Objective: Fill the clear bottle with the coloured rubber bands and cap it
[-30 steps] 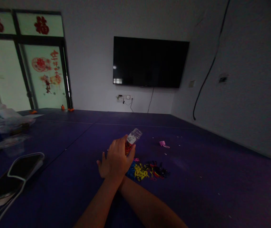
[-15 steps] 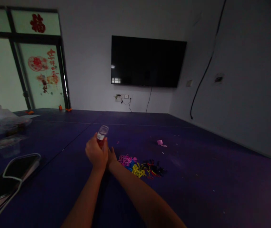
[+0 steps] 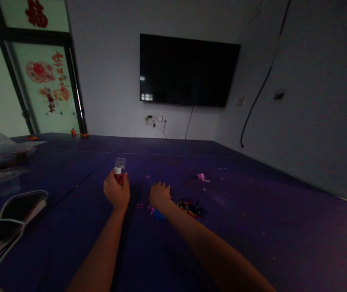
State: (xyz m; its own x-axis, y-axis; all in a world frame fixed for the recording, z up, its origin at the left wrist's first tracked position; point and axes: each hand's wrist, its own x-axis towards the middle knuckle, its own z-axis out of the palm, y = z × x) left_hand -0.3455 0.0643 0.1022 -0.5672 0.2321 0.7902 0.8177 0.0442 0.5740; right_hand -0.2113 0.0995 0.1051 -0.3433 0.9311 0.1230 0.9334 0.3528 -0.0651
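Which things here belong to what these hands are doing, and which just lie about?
In use:
clear jar, in the left hand
coloured bands, at the right hand

Seemingly lying about:
dark device with white cord
clear plastic container
orange objects
pink item, perhaps

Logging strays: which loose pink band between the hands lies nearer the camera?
The lower band, left of the pile; the upper band lies nearer the wall.

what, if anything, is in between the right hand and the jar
Nothing visible blocks the way from the right hand to the jar in the left hand; only loose pink bands lie on the purple surface between them.
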